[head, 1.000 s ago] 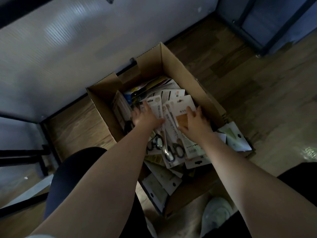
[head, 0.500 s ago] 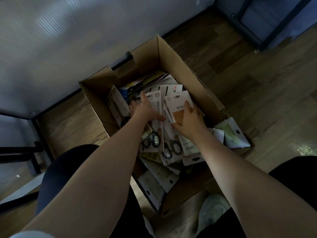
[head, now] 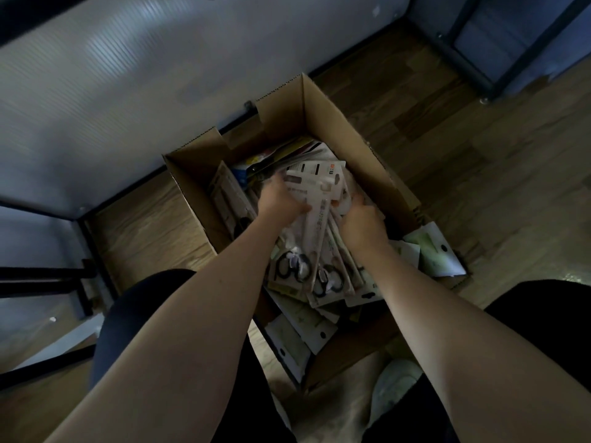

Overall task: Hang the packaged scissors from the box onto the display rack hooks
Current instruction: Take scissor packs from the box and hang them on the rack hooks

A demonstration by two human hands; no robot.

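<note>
Both hands are working inside the box (head: 358, 148), gathering a bundle of scissors packs (head: 316, 212). My left hand (head: 278, 201) is pressing on the bundle's left side with its thumb lying across the top card; its fingers are blurred, so I cannot tell whether they are curling under the cards. My right hand (head: 363, 220) is clenching round the bundle's right edge, knuckles up, fingers tucked out of sight beneath the cards.

To my eye, the step in hand is lifting a stack clear of the box. Doing it well probably means squaring the cards first so the hang holes are lining up at the far end, then gripping near the middle so the heavier handle ends are not tipping the bundle. Loose packs (head: 307, 327) are lying underneath and spilling over the near wall, so a slow, straight lift should keep them from being dragged along.

The packs are long, pale cards with print running down them. Black scissor handles (head: 292, 266) are showing through clear blisters at the near end, and a hang hole is showing on some cards. They are sitting fanned and overlapping, not in a tidy stack. No rack is showing in this view.
</note>
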